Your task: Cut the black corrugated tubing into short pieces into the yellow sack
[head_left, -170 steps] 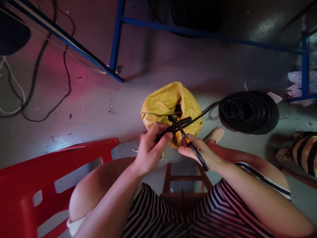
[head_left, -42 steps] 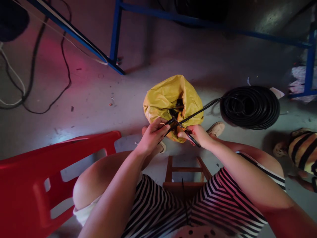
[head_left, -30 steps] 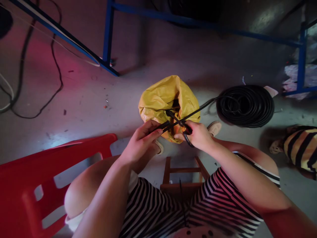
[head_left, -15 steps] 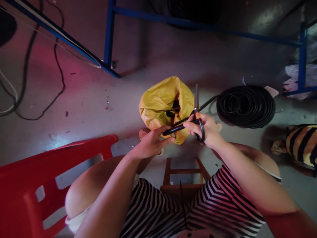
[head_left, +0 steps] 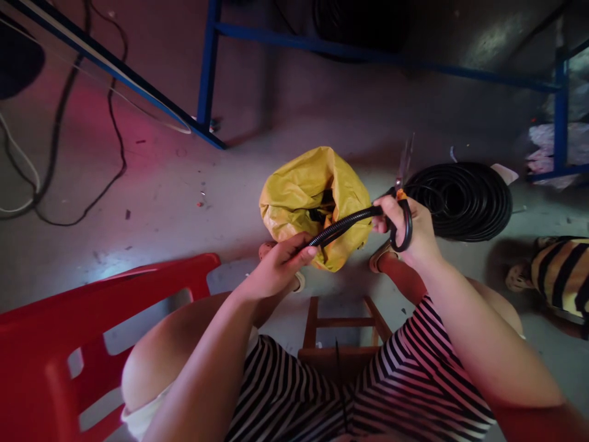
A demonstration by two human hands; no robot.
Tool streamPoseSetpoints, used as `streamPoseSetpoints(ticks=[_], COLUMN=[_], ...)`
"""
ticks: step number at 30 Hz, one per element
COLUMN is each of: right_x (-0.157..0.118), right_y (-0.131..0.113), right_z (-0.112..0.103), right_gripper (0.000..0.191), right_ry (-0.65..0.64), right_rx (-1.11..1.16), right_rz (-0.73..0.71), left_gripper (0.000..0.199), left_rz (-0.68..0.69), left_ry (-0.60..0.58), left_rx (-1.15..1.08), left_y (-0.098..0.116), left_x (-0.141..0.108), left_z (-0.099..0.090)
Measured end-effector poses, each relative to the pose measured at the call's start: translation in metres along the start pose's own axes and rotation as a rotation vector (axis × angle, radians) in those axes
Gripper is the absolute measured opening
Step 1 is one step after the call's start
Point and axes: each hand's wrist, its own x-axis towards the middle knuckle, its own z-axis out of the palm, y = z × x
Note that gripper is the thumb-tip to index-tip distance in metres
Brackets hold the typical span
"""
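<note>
Black ribbed tubing (head_left: 343, 226) stretches between my two hands, over a crumpled yellow bag (head_left: 292, 187). My left hand (head_left: 278, 265) is closed on it at the left, thumb and fingers pinching two strands lying side by side. Farther right, my right hand (head_left: 419, 232) grips the tubing with its fingertips. That same hand carries scissors (head_left: 405, 162), the black handle loop around its thumb side and the blades pointing up and away. Beyond it on the floor lies a large coil of black tubing (head_left: 483, 202). Dark things show inside the bag's opening.
A red plastic chair (head_left: 115, 288) stands at my left, and a wooden stool frame (head_left: 345, 322) is between my legs. Blue metal legs and bars (head_left: 368, 52) cross the far side. Cables (head_left: 57, 135) lie at the left. Someone's striped clothing (head_left: 561, 273) shows at the right edge.
My right hand has slid right and away with the scissors, so a longer stretch of tubing now spans between the hands. My left hand keeps its pinch at nearly the same place.
</note>
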Motion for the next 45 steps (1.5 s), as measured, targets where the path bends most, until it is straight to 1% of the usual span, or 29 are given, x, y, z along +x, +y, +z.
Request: streamPoseSetpoints(ticks=[2, 3, 4, 5, 6, 8, 9, 10, 11, 14, 17, 22, 28, 33, 37, 45], right_x=[0.002, 0.002, 0.000, -0.002, -0.006, -0.016, -0.022, -0.027, -0.032, -0.041, -0.043, -0.041, -0.041, -0.042, -0.043, -0.044], right_y=[0.002, 0.003, 0.003, 0.004, 0.004, 0.007, 0.008, 0.011, 0.013, 0.022, 0.030, 0.033, 0.033, 0.033, 0.032, 0.029], right_z=[-0.010, -0.015, -0.019, -0.022, -0.023, -0.019, -0.014, -0.008, -0.001, 0.017, 0.026, 0.024, 0.022, 0.023, 0.025, 0.028], right_gripper=[0.049, 0.049, 0.050, 0.052, 0.055, 0.061, 0.062, 0.062, 0.061, 0.060, 0.059, 0.059, 0.058, 0.055, 0.056, 0.058], right_ry=[0.105, 0.118, 0.080, -0.015, -0.158, -0.485, -0.605, -0.673, -0.697, -0.695, -0.679, -0.599, -0.569, -0.560, -0.567, -0.577], right_rx=[-0.083, -0.096, -0.084, -0.050, -0.004, 0.071, 0.070, 0.038, -0.005, -0.104, -0.142, -0.195, -0.246, -0.256, -0.248, -0.231], right_rz=[-0.090, -0.111, -0.104, -0.072, -0.022, 0.096, 0.141, 0.173, 0.206, 0.269, 0.282, 0.277, 0.269, 0.269, 0.285, 0.273], left_gripper=[0.039, 0.041, 0.043, 0.045, 0.048, 0.051, 0.052, 0.052, 0.052, 0.049, 0.041, 0.031, 0.031, 0.032, 0.032, 0.032], left_rz=[0.016, 0.023, 0.028, 0.030, 0.030, 0.032, 0.036, 0.038, 0.039, 0.039, 0.043, 0.034, 0.028, 0.035, 0.036, 0.039], left_ry=[0.080, 0.110, 0.138, 0.167, 0.197, 0.249, 0.269, 0.285, 0.298, 0.327, 0.304, 0.243, 0.211, 0.197, 0.197, 0.201], left_rx=[-0.072, -0.108, -0.140, -0.167, -0.187, -0.202, -0.198, -0.192, -0.185, -0.163, -0.108, 0.055, 0.170, 0.200, 0.217, 0.229], left_y=[0.001, 0.002, 0.003, 0.004, 0.005, 0.006, 0.007, 0.007, 0.007, 0.008, 0.008, 0.009, 0.007, 0.007, 0.006, 0.005], left_x=[-0.001, -0.001, 0.000, 0.000, 0.001, 0.002, 0.003, 0.003, 0.002, 0.001, -0.001, -0.002, -0.002, -0.002, -0.003, -0.003], left_z=[-0.003, -0.004, -0.006, -0.007, -0.007, -0.008, -0.009, -0.010, -0.010, -0.011, -0.012, -0.009, -0.006, -0.004, -0.003, -0.004])
